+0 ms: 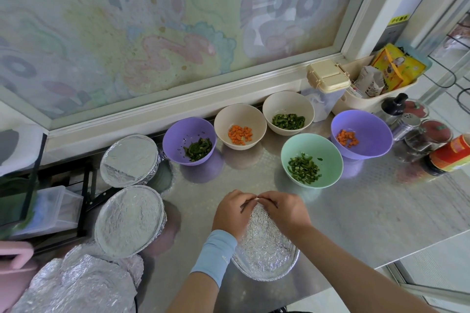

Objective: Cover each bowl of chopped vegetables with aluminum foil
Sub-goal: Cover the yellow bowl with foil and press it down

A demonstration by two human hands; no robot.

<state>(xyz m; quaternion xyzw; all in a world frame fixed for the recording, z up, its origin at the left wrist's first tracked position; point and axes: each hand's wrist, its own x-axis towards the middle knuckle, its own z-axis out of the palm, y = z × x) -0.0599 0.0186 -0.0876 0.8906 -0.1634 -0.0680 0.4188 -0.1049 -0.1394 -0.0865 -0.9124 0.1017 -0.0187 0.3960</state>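
Left hand [232, 213] and right hand [286, 213] are meeting, both pinching the crinkled silver aluminum foil [264, 241] at the far rim of the round bowl [270, 278] beneath them; crimping snugly all around is looking advisable.

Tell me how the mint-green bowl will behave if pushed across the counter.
The mint-green bowl probably slides easily; the steel counter looks smooth. Likely light too: it holds only a small heap of chopped greens.

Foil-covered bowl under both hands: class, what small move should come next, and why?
Probably fold the pinched foil edge down over the far rim: left hand and right hand both pinch it there, and the near rim already looks wrapped.
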